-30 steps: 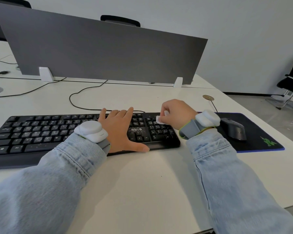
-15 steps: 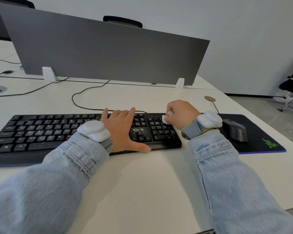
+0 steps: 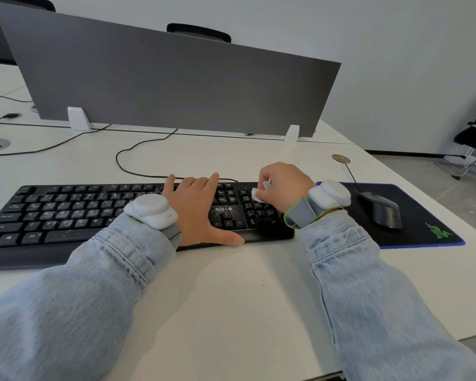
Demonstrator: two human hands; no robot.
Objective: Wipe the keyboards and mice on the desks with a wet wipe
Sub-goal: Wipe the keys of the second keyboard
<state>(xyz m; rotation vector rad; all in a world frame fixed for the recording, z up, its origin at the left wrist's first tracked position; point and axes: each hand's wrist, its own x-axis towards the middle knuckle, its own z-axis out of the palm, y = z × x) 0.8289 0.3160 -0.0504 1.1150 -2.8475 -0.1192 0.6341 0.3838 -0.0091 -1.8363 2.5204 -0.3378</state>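
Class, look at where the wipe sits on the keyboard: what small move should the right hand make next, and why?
Probably draw the wet wipe toward the keyboard's front edge, down the number pad. The right hand presses it on the pad's top rows, the left hand steadies the board, and specks show below.

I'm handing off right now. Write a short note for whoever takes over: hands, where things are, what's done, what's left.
Left hand: flat and open on the black wired keyboard, steadying it.
Right hand: pinching a small white wet wipe against the number-pad keys at the keyboard's right end.
Dark grey computer mouse: untouched on the dark blue-edged mouse pad, right of the keyboard, on the white desk.
Done: cannot tell how much; pale specks show on the left and middle keys.
Left: finish this keyboard, wipe the mouse, then any other desks.
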